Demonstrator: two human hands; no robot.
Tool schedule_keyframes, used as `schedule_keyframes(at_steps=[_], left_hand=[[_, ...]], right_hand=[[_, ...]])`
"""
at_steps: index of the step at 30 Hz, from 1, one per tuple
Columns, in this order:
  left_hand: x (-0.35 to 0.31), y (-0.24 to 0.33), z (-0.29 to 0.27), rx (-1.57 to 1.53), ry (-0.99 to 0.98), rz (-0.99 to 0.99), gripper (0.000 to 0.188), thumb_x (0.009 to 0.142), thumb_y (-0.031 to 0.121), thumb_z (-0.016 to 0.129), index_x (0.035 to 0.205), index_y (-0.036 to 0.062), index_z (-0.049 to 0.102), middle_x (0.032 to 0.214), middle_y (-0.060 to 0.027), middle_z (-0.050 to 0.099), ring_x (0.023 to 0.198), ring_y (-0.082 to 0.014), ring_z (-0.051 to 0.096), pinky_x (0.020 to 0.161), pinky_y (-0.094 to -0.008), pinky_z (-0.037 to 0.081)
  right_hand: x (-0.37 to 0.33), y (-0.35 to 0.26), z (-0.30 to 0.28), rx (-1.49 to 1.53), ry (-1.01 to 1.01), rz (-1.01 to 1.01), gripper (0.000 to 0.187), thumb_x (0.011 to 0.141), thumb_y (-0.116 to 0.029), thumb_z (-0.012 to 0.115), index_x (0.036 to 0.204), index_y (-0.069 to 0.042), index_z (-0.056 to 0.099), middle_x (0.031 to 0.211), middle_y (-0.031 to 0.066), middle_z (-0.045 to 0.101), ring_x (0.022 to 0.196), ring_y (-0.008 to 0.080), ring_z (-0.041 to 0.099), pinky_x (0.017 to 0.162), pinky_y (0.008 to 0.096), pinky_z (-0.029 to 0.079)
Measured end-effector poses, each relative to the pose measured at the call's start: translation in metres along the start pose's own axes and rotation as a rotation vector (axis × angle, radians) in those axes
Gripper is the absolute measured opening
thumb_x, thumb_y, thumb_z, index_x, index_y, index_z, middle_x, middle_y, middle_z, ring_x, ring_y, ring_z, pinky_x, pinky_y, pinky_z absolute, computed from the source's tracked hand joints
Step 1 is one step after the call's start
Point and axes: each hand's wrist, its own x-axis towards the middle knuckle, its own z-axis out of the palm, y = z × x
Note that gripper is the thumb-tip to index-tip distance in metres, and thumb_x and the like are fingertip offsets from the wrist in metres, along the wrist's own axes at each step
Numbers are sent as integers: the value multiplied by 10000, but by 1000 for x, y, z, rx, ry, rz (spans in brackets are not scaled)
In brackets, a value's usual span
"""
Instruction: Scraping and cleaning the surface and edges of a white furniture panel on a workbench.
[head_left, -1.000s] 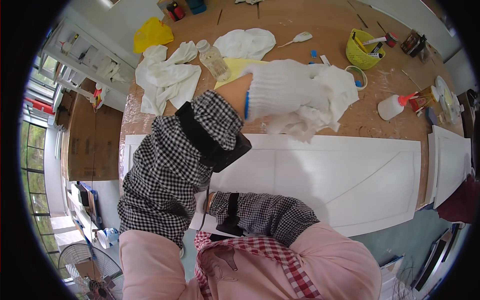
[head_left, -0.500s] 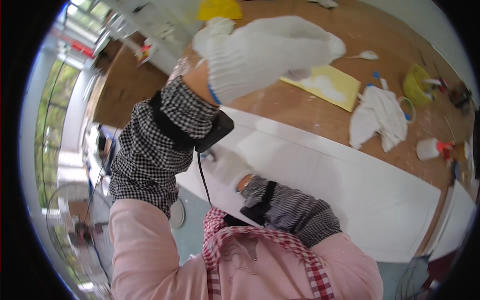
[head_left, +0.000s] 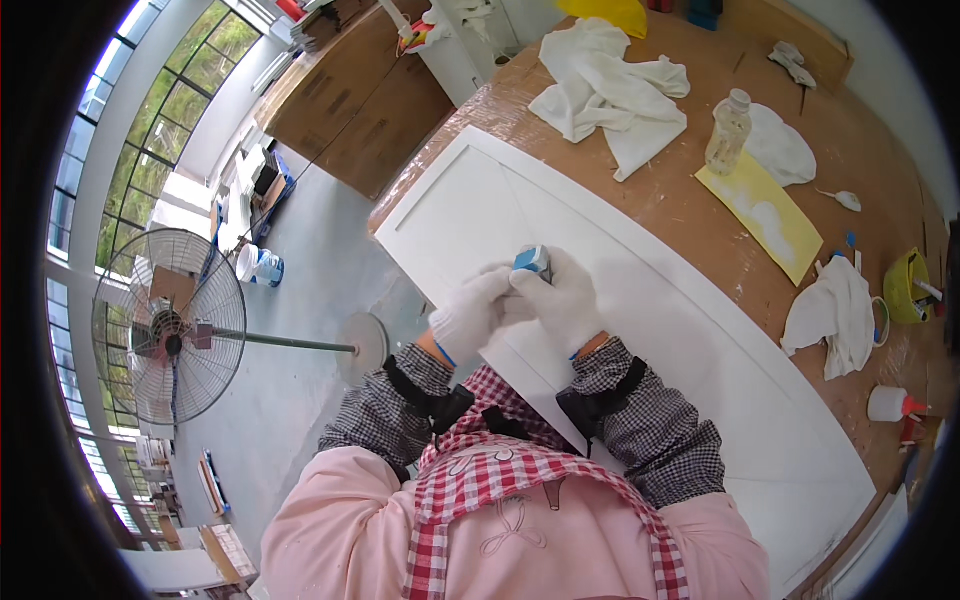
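Both my hands wear white knitted gloves and meet above a large white panel with a raised border. In my right hand is a small blue and grey block, gripped between thumb and fingers; its exact kind is unclear. My left hand is closed right beside it, its fingertips against the right hand's fingers. Whatever the left fingers hold, if anything, is hidden. The panel lies on a brown-covered table and juts past its near left edge.
Across the table lie white cloths, a clear bottle, a yellow sheet with white residue, another cloth, a yellow-green tub and a red-capped white bottle. A standing fan and white bucket are at left.
My left hand has come down from above the far side of the table to meet the right hand. The right hand has lifted the block off the panel. My view has shifted left.
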Motion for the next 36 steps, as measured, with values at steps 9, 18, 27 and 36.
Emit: schedule_keyframes(at_steps=[9,18,27,36], left_hand=[[13,-62,6,296,196,278,520,852,110,675,1332,-34,534,1059,-70,660,997,-151,621,872,-283,525],[32,-65,11,410,87,523,406,927,55,658,1320,33,563,1170,-64,640,1078,-160,611,933,-309,519],[30,-57,12,475,-12,582,267,920,70,653,1185,35,660,1115,-73,671,1049,-182,627,911,-336,524],[27,-14,12,699,154,232,324,928,154,618,1225,25,647,926,-72,679,870,-167,639,774,-313,522]], right_hand=[[-1,5,7,136,-2,29,239,923,-153,710,1094,5,656,959,48,693,850,106,645,746,268,550],[-2,13,-1,138,-42,-47,388,904,-84,707,1258,10,582,1219,118,622,1104,174,615,965,321,521],[-7,12,3,176,-13,-95,543,890,-48,688,1383,14,467,1274,116,566,1167,204,577,1040,362,486],[16,29,-36,311,296,-369,444,943,-155,677,1335,-7,529,1175,44,577,1052,135,543,937,302,471]])
